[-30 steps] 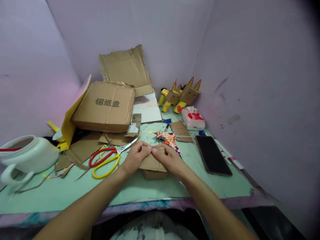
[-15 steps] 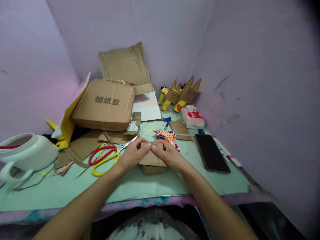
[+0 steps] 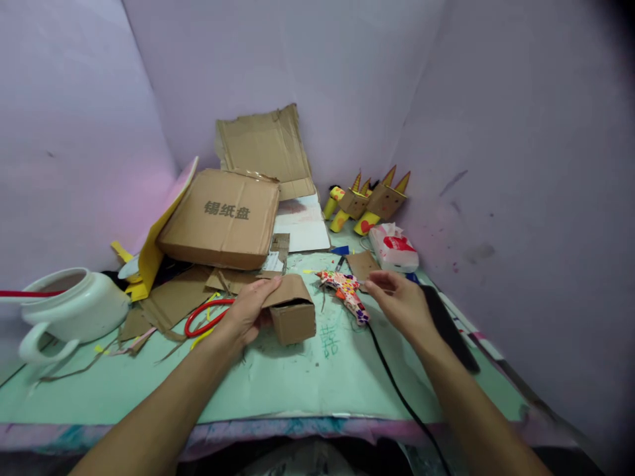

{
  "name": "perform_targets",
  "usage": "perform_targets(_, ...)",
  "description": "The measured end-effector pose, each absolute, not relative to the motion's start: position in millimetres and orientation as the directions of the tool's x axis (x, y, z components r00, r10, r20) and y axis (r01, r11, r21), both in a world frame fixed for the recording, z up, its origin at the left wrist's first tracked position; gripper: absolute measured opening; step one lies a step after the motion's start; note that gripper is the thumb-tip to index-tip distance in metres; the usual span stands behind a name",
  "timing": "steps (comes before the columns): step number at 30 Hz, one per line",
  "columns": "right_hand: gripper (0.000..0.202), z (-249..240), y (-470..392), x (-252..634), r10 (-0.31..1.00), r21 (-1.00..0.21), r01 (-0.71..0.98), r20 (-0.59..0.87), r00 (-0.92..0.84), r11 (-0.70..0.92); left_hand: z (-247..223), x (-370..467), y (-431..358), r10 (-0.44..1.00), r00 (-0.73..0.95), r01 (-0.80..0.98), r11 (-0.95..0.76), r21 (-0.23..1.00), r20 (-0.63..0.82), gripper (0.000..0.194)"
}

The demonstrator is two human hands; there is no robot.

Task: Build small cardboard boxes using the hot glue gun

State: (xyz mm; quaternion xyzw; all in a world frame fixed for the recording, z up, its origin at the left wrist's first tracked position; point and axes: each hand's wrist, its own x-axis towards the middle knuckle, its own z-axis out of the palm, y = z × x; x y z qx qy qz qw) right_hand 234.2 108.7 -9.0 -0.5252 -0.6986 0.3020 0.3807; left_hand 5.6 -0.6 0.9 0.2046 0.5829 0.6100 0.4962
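Note:
My left hand grips the left side of a small cardboard box, fingers partly hidden behind it. The box is tilted, with a dark gap below its top flap. To the right, a hot glue gun with a colourful pattern lies on the table, nozzle pointing left, its black cord running toward the front edge. My right hand is at the gun's rear end, thumb and fingertips closed around the pale glue stick that sticks out there.
Red and yellow scissors lie left of my left hand, beside cardboard scraps. A white pot stands far left. Behind are a large cardboard box, cardboard animals and a tissue pack. A phone lies at right.
My right hand has left the small box and moved right to the glue gun. My left hand has shifted and now holds the box alone, turned and raised. The view has shifted slightly.

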Motion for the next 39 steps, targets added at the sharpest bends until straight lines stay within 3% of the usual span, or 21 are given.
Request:
perform_targets(3, 0.025, -5.6, 117.7, 243.3, 0.96, -0.715, 0.642, 0.206, -0.188, 0.279, 0.1, 4.6, 0.2, 0.826, -0.435, -0.397, 0.182, 0.9, -0.359, 0.034)
perform_targets(6, 0.034, -6.3, 113.3, 242.6, 0.955, -0.642, 0.711, 0.129, -0.268, 0.287, 0.0, 2.4, 0.7, 0.815, -0.448, -0.404, 0.183, 0.896, -0.368, 0.037)
perform_targets(12, 0.022, -19.5, 101.7, 220.3, 0.969, -0.734, 0.674, -0.1, -0.228, 0.083, -1.2, -1.2, 0.6, 0.805, -0.476, -0.393, 0.165, 0.904, -0.354, 0.037)
perform_targets(18, 0.013, -23.6, 101.5, 206.8, 0.911, -0.908, 0.398, -0.271, -0.312, -0.134, -0.7, -6.6, -0.5, 0.797, -0.51, -0.39, 0.12, 0.913, -0.323, 0.042)
perform_targets(23, 0.032, -15.5, 80.1, 212.9, 0.948, -0.992, 0.094, -0.114, -0.297, -0.089, -2.3, -10.9, 0.4, 0.791, -0.523, -0.398, 0.103, 0.912, -0.317, 0.041)
perform_targets(24, 0.04, -13.2, 75.2, 215.6, 0.953, -0.996, -0.036, -0.072, -0.295, -0.086, -3.2, -11.2, 0.8, 0.793, -0.522, -0.399, 0.099, 0.911, -0.315, 0.04)
perform_targets(26, 0.051, -10.0, 66.3, 221.7, 0.928, -0.971, -0.18, -0.085, -0.362, -0.159, -4.8, -11.4, 1.8, 0.793, -0.522, -0.4, 0.096, 0.911, -0.313, 0.04)
perform_targets(28, 0.05, -10.9, 57.9, 227.9, 0.888, -0.972, -0.142, -0.107, -0.448, -0.188, -6.0, -11.2, 2.7, 0.792, -0.525, -0.396, 0.099, 0.913, -0.313, 0.041)
perform_targets(34, 0.031, -35.3, 27.5, 240.8, 0.914, -0.966, 0.251, -0.05, -0.403, 0.058, -7.6, -10.0, 2.7, 0.771, -0.567, -0.35, 0.094, 0.932, -0.29, 0.042)
perform_targets(39, 0.035, -48.5, 13.0, 234.4, 0.928, -0.951, 0.278, 0.022, -0.372, 0.134, -8.9, -8.2, 2.7, 0.761, -0.59, -0.301, 0.104, 0.948, -0.27, 0.043)
